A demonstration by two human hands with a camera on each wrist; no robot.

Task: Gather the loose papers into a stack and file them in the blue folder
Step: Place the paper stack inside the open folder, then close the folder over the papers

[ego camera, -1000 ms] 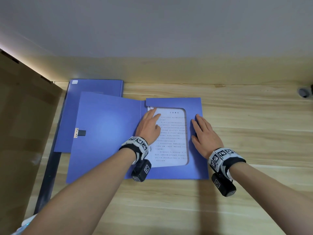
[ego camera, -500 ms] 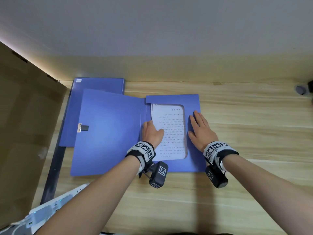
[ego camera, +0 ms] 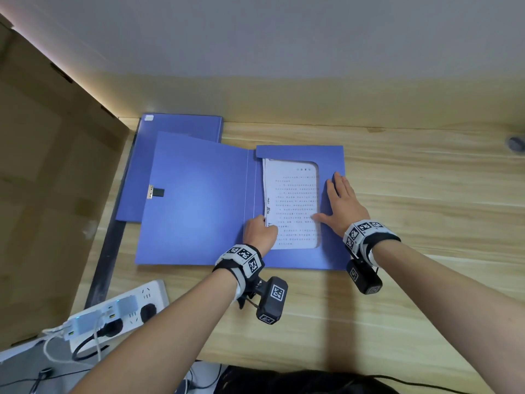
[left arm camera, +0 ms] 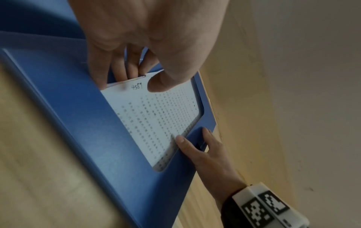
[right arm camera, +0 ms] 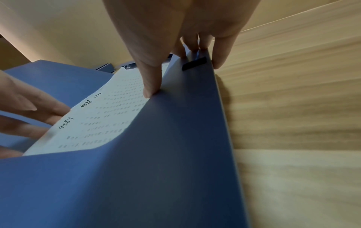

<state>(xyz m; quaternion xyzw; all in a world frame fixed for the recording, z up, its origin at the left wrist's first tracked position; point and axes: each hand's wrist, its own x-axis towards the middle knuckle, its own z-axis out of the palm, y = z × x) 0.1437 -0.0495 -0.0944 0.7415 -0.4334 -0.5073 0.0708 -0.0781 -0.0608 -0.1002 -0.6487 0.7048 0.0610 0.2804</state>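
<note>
Blue folder (ego camera: 199, 200) lying open, papers (ego camera: 292, 203) sitting in its pocket; left hand (ego camera: 258, 233) pinching their edge, right hand (ego camera: 342, 207) pressing flat; wrist views showing handwritten numbers.

My desk (ego camera: 412, 294) is pale wood. At its far left corner a second blue folder (ego camera: 181, 129) lies flat and closed. A brown cardboard sheet (ego camera: 48, 194) stands along the left edge. At the near left corner a white power strip (ego camera: 142, 301) lies with plugs and cables in it. Near the far right corner sits a small round grey thing (ego camera: 515, 143), too blurred to name.
</note>
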